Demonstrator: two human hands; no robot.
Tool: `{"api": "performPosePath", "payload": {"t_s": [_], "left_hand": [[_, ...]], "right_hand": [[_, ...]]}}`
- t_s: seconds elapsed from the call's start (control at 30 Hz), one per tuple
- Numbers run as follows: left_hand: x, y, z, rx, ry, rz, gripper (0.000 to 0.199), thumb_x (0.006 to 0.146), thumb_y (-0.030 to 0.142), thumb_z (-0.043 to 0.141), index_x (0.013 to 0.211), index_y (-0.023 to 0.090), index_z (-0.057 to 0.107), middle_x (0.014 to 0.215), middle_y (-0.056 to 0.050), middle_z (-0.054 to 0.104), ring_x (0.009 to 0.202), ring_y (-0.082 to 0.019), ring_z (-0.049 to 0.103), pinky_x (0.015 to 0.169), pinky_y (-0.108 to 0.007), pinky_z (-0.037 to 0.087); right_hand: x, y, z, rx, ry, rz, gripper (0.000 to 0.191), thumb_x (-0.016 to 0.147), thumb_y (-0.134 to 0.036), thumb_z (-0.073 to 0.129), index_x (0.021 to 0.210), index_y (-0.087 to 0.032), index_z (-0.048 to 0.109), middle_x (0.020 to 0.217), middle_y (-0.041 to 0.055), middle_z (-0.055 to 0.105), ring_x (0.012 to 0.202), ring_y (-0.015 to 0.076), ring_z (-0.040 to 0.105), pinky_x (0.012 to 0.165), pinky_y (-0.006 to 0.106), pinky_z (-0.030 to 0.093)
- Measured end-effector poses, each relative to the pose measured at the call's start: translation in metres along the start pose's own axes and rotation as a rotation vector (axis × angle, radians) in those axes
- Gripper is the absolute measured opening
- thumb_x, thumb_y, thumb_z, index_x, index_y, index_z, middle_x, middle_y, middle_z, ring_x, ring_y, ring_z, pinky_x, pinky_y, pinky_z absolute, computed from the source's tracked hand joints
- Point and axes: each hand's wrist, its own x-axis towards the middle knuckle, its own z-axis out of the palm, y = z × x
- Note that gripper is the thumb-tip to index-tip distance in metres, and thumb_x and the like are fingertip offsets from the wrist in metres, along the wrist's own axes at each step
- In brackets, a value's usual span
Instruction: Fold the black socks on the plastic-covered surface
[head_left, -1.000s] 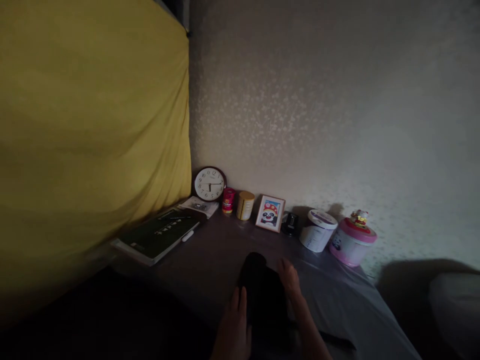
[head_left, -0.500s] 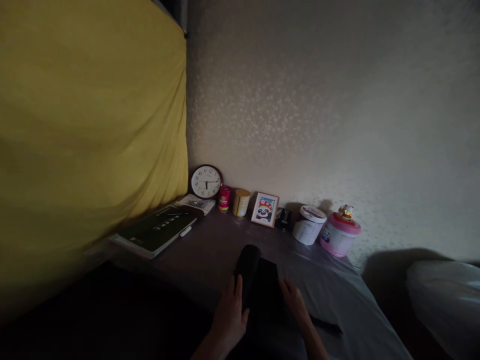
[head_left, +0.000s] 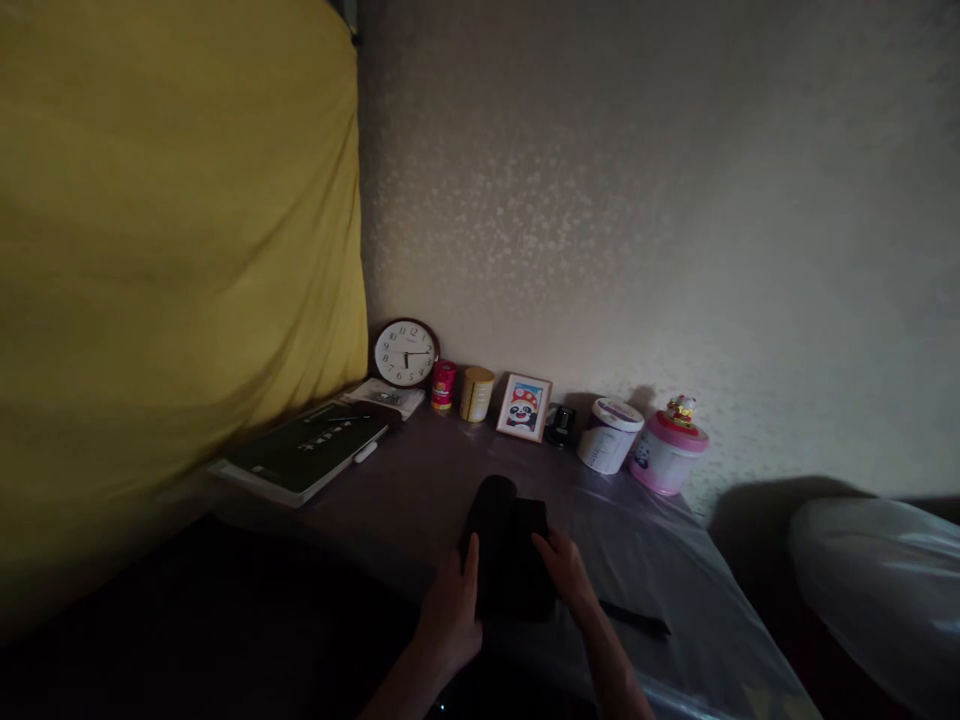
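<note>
A dark black item (head_left: 489,510), which looks like a partly rolled cloth with a flat flap (head_left: 531,520) on its right, lies at the front of the table between my hands. It is too dark to make out its exact kind. My left hand (head_left: 452,605) grips the rolled side, its thumb and fingers around the lower part. On the other side, my right hand (head_left: 562,568) pinches the edge of the flap. A thin black strip (head_left: 637,620) lies on the table to the right of my right wrist. The lower end of the black item fades into shadow.
Along the wall stand a round clock (head_left: 406,353), a red can (head_left: 443,385), a yellow-lidded can (head_left: 477,394), a panda picture frame (head_left: 524,407), a white tub (head_left: 610,437) and a pink tub (head_left: 667,455). A dark board (head_left: 307,450) lies left, by a yellow curtain (head_left: 187,220).
My right hand has moved left, closer to my left hand, bringing the flap toward the rolled part. The whole view has shifted slightly.
</note>
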Motion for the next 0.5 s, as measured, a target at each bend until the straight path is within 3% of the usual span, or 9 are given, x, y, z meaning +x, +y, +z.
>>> {"api": "performPosePath", "payload": {"t_s": [0.2, 0.5], "left_hand": [[0.000, 0.008, -0.003, 0.085, 0.019, 0.006, 0.088, 0.060, -0.001, 0.045, 0.140, 0.008, 0.010, 0.121, -0.016, 0.049, 0.109, -0.025, 0.048, 0.090, -0.032, 0.040], [-0.004, 0.012, -0.007, 0.065, 0.030, -0.029, 0.088, 0.057, -0.006, 0.045, 0.139, 0.006, 0.016, 0.126, -0.018, 0.047, 0.117, -0.026, 0.044, 0.093, -0.032, 0.039]], "right_hand": [[0.009, -0.033, 0.015, 0.083, -0.032, -0.071, 0.037, 0.074, -0.043, 0.049, 0.093, -0.015, 0.064, 0.076, 0.0054, 0.068, 0.072, 0.0218, 0.062, 0.061, 0.029, 0.046], [0.024, -0.060, 0.058, -0.012, -0.059, 0.021, 0.040, 0.073, -0.032, 0.058, 0.110, -0.016, 0.060, 0.096, 0.0095, 0.068, 0.093, 0.0235, 0.062, 0.077, 0.031, 0.047]]}}
